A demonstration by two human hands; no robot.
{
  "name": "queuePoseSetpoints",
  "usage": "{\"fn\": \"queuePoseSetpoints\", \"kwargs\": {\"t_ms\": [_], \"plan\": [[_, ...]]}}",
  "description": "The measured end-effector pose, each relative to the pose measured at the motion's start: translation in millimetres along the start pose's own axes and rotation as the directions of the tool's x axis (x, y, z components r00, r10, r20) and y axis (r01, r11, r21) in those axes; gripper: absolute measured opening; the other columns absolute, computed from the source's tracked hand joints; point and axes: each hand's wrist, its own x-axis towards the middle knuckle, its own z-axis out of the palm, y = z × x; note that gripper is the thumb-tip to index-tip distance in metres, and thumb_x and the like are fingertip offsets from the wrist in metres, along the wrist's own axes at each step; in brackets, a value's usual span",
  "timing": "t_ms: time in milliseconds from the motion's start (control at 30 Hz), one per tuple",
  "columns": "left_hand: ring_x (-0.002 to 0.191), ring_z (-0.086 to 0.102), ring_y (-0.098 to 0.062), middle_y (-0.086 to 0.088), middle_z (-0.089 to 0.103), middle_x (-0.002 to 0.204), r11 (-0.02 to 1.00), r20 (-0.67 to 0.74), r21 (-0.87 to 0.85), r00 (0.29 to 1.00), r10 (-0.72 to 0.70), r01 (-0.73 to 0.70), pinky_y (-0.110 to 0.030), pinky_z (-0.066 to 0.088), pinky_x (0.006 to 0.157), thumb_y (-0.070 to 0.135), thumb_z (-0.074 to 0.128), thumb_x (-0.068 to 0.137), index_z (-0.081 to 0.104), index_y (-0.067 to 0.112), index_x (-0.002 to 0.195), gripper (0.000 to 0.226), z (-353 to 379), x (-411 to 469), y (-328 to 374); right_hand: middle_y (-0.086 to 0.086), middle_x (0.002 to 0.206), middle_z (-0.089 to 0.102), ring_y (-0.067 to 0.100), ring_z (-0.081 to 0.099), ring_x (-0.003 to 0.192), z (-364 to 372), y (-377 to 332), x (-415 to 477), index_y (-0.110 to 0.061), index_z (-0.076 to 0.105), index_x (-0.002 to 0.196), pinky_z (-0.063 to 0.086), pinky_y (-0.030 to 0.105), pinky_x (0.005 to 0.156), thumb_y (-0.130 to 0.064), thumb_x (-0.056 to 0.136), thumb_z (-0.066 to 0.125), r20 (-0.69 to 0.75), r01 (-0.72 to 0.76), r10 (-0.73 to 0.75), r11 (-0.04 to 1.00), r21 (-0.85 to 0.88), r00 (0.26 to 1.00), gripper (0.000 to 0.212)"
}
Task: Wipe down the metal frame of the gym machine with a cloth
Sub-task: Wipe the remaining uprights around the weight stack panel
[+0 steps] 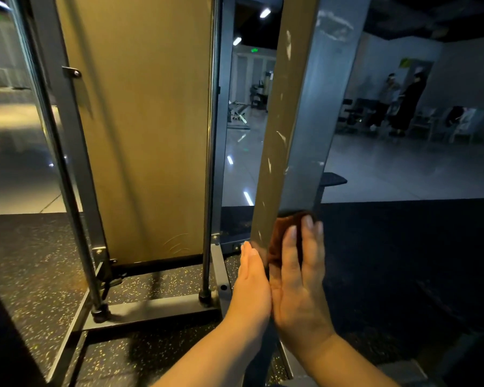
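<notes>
A grey metal upright post of the gym machine rises from the lower centre to the top right, with pale streaks on its faces. A brown cloth lies against the post's lower part. My right hand presses flat on the cloth, fingers stretched upward along the post. My left hand lies flat against the post's left side, touching the right hand at the palm edge. The post's foot is hidden behind both hands.
A tan panel in a grey frame stands to the left on a base bar. A chrome guide rod runs beside it. Black speckled rubber flooring lies below. Two people stand far right.
</notes>
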Motion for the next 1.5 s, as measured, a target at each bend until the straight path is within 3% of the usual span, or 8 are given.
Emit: {"fn": "queuePoseSetpoints", "kwargs": {"t_ms": [167, 333, 633, 800, 1000, 1167, 1300, 1500], "plan": [[0.154, 0.021, -0.007, 0.017, 0.028, 0.166, 0.996, -0.018, 0.058, 0.997, 0.076, -0.075, -0.027, 0.015, 0.121, 0.048, 0.024, 0.113, 0.024, 0.037, 0.163, 0.052, -2, -9, 16, -0.004, 0.171, -0.012, 0.022, -0.011, 0.158, -25, 2, 55, -0.016, 0.000, 0.163, 0.003, 0.039, 0.128, -0.037, 0.112, 0.023, -0.014, 0.070, -0.070, 0.998, -0.006, 0.997, 0.060], [0.154, 0.024, -0.008, 0.017, 0.027, 0.167, 0.999, -0.040, -0.035, 0.999, 0.008, -0.009, -0.043, 0.019, 0.129, 0.056, 0.028, 0.110, 0.025, 0.039, 0.163, 0.056, 5, -8, 22, 0.007, 0.168, 0.006, 0.032, 0.001, 0.159, -36, -9, 111, -0.007, 0.014, 0.159, 0.007, 0.045, 0.129, -0.027, 0.111, 0.034, -0.196, 0.035, -0.012, 0.993, 0.113, 0.981, 0.055], [0.155, 0.002, 0.004, 0.026, 0.008, 0.165, 0.965, 0.039, 0.131, 0.974, 0.224, -0.228, -0.019, 0.005, 0.124, 0.050, 0.008, 0.110, 0.006, 0.041, 0.160, 0.051, 1, -2, 14, -0.002, 0.172, -0.004, 0.025, -0.007, 0.159, -44, 12, 80, -0.014, 0.006, 0.163, 0.006, 0.042, 0.129, -0.034, 0.112, 0.030, 0.027, 0.261, -0.260, 0.958, -0.121, 0.965, 0.060], [0.156, 0.003, 0.001, 0.022, 0.010, 0.168, 0.987, -0.016, 0.034, 0.988, 0.155, -0.155, -0.031, 0.004, 0.130, 0.043, 0.012, 0.112, 0.007, 0.035, 0.163, 0.052, 8, 1, 22, 0.011, 0.167, 0.007, 0.024, -0.006, 0.158, -48, -2, 115, -0.004, 0.015, 0.158, 0.003, 0.043, 0.129, -0.027, 0.110, 0.035, -0.111, 0.146, -0.149, 0.989, -0.036, 0.983, 0.057], [0.157, 0.008, -0.001, 0.019, 0.015, 0.170, 0.983, -0.073, 0.002, 0.980, 0.184, -0.184, -0.040, 0.010, 0.131, 0.049, 0.017, 0.111, 0.013, 0.038, 0.162, 0.053, 16, 9, 23, -0.002, 0.172, -0.008, 0.025, -0.004, 0.159, -30, 16, 62, -0.020, 0.000, 0.164, 0.003, 0.036, 0.129, -0.040, 0.112, 0.028, 0.015, 0.275, -0.275, 0.954, -0.115, 0.961, 0.063], [0.155, 0.010, 0.002, 0.021, 0.018, 0.168, 0.971, 0.001, 0.035, 0.971, 0.239, -0.238, -0.029, 0.006, 0.129, 0.046, 0.015, 0.111, 0.016, 0.034, 0.164, 0.054, 8, 5, 60, 0.005, 0.171, 0.003, 0.029, 0.000, 0.159, -64, 9, 134, -0.006, 0.013, 0.161, 0.007, 0.039, 0.130, -0.028, 0.109, 0.037, -0.036, 0.261, -0.265, 0.960, -0.098, 0.963, 0.062], [0.151, 0.007, 0.013, 0.029, 0.013, 0.167, 0.931, 0.049, 0.015, 0.930, 0.364, -0.365, -0.029, 0.007, 0.131, 0.063, 0.013, 0.099, 0.012, 0.041, 0.163, 0.068, 11, 3, 83, 0.016, 0.167, 0.009, 0.033, 0.001, 0.159, -61, -2, 154, 0.001, 0.018, 0.157, 0.007, 0.044, 0.129, -0.018, 0.107, 0.041, -0.164, 0.174, -0.171, 0.985, 0.001, 0.972, 0.058], [0.153, 0.002, 0.013, 0.038, 0.007, 0.165, 0.752, 0.100, 0.045, 0.752, 0.651, -0.657, -0.036, 0.009, 0.131, 0.056, 0.015, 0.108, 0.010, 0.050, 0.157, 0.050, 10, 4, 81, -0.001, 0.172, -0.007, 0.028, -0.002, 0.159, -38, -4, 89, -0.020, 0.001, 0.164, 0.002, 0.030, 0.128, -0.043, 0.112, 0.025, -0.079, 0.116, -0.119, 0.992, -0.040, 0.990, 0.063]]}}
